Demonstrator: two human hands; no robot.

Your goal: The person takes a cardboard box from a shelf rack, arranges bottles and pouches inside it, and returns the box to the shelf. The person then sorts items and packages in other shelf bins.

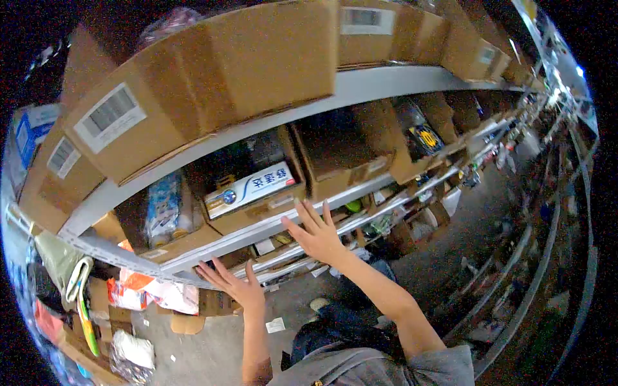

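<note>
My left hand (235, 286) is open, fingers spread, by the front edge of a white metal shelf (241, 228). My right hand (317, 237) is also open, its fingertips at the same shelf edge farther right. Neither hand holds anything; whether the fingertips touch the edge I cannot tell. Just beyond my hands, a white and blue toothpaste box (250, 189) lies in an open cardboard bin (257, 211). Left of it, another bin contains a blue and clear plastic package (163, 207). A dark bin (347, 170) stands to the right, its inside in shadow.
Large labelled cartons (257, 61) stand on the shelf above. A black and yellow package (425, 138) sits in a bin farther right. Lower shelves hold several small goods. Orange and white bags (154, 291) and a white bundle (134, 350) lie lower left. Paper (275, 325) lies on the floor.
</note>
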